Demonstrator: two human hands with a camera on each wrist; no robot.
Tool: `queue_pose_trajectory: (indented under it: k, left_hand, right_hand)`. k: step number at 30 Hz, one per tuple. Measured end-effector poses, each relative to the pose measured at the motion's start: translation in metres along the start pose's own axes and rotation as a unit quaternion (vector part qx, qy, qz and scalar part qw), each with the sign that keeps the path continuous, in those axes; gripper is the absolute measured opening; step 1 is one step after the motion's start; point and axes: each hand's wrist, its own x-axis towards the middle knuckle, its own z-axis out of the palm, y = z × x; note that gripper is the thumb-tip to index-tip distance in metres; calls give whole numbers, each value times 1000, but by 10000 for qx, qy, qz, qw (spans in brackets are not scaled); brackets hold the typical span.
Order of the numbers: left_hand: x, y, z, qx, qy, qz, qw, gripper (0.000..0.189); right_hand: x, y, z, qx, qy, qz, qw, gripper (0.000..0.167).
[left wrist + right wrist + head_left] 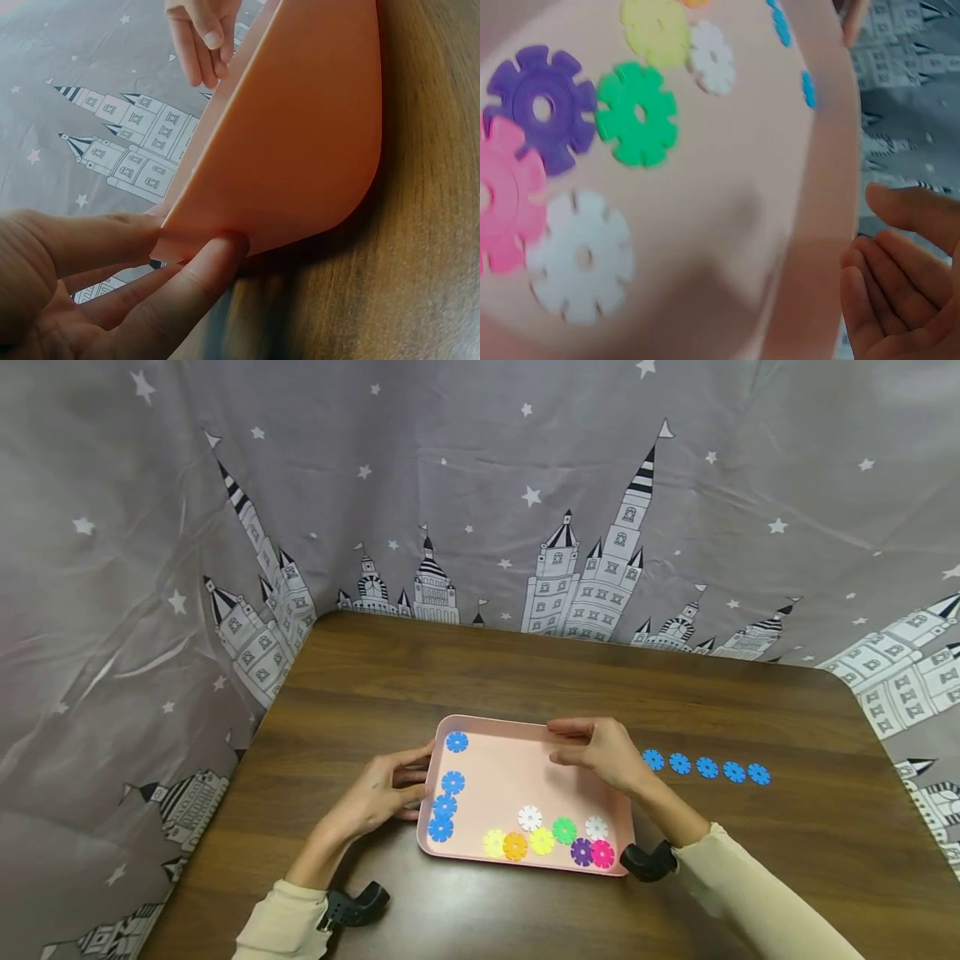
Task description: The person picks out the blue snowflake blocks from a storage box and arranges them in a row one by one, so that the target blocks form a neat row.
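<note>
A shallow pink tray (510, 777) holds several notched plastic discs. Blue discs (452, 782) lie along its left side. Yellow, orange, white, green (637, 114), purple (541, 109) and pink discs lie along the near side, some overlapping. My left hand (378, 795) grips the tray's left wall, fingers and thumb against the rim and outer side in the left wrist view. At the far rim, my right hand (603, 752) hovers with loosely extended fingers and nothing between them; whether it touches the rim is unclear.
Right of the tray, a row of several blue discs (707, 767) lies on the brown wooden table (420, 668). A grey curtain (465, 485) with printed castles and stars hangs behind and to the sides. Each wrist wears a black band with a camera.
</note>
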Motion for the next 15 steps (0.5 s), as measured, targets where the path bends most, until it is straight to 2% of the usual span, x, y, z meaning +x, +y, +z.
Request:
queue_pose_trajectory:
  k: [4, 10, 15]
  left_hand:
    - [0, -1, 0, 33, -1, 31, 10000, 60]
    - [1, -3, 0, -82, -13, 33, 10000, 60]
    - [1, -4, 0, -163, -37, 14, 9999, 61]
  right_hand:
    - [4, -4, 14, -70, -267, 35, 9996, 44]
    - [11, -9, 32, 322, -741, -256, 9964, 46]
    - [18, -12, 44, 197, -980, -480, 9938, 46]
